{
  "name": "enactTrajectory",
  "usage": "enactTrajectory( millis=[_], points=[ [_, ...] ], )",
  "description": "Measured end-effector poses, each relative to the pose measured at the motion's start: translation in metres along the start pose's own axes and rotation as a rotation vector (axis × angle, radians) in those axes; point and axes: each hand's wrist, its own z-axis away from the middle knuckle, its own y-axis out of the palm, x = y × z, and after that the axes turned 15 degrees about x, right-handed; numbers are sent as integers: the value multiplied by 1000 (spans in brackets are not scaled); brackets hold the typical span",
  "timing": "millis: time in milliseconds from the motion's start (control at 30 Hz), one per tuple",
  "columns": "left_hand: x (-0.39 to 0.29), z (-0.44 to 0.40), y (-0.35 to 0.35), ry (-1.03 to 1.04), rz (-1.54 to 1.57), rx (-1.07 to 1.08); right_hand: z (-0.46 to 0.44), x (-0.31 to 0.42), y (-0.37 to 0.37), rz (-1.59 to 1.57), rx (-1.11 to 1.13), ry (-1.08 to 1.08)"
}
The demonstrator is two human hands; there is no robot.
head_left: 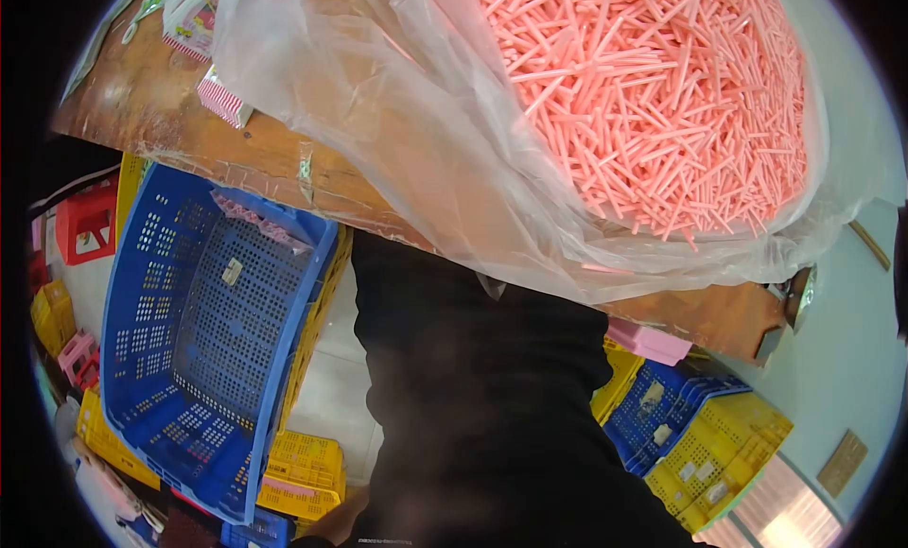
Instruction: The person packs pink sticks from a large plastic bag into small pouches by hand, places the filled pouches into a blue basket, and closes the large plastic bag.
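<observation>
Neither of my hands shows in the head view. A small part of a bare arm appears at the bottom edge, left of my dark clothing; its hand is hidden. In front of me on the wooden table lies a large, clear plastic bag, spread open. It holds a big heap of short, thin pink sticks that look like cut straws. A few loose pieces lie on the plastic near the table's front edge.
Left of me stands a large blue perforated crate beside the table edge. Yellow crates sit below it. On the right are a blue crate, a yellow crate and a pink bin. Small printed packets lie at the table's left.
</observation>
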Motion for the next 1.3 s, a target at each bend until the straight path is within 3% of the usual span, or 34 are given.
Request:
enactTrajectory(
  millis=[133, 233, 333, 433, 500, 600, 733, 767, 867, 1000, 1033, 1167, 1267, 1300],
  points=[
    [4, 4, 0, 23, -91, 4, 3, -7, -4, 15, 2, -3],
    [10, 0, -14, 115, -374, 15, 11, -16, -11, 17, 4, 5],
    [-2, 7, -24, 164, -399, -110, 19, -27, -18, 13, 14, 13],
    [-39, 25, -32, 177, 20, -335, 30, -38, -26, -4, 21, 31],
    [-60, 32, -39, 139, 568, -394, 37, -45, -31, -21, 23, 43],
    [-89, 32, -51, 97, 880, -561, 49, -55, -36, -40, 23, 64],
    [-134, 41, -72, -28, 1150, -542, 65, -65, -39, -70, 20, 75],
    [-150, 44, -74, -26, 1247, -621, 71, -68, -40, -80, 19, 80],
    [-132, 48, -82, -112, 1757, -330, 86, -76, -41, -117, 15, 90],
    [-139, 68, -100, -44, 1783, 379, 107, -85, -43, -178, 10, 92],
    [-145, 71, -107, 40, 1674, 375, 114, -87, -43, -196, 14, 89],
    [-185, 72, -114, 350, 1182, -132, 139, -78, -46, -290, 72, 13],
    [-196, 37, -92, 772, 933, -197, 138, -35, -38, -588, 233, -186],
    [-205, 26, -90, 822, 849, -178, 130, -10, -36, -736, 279, -259]
  ],
)
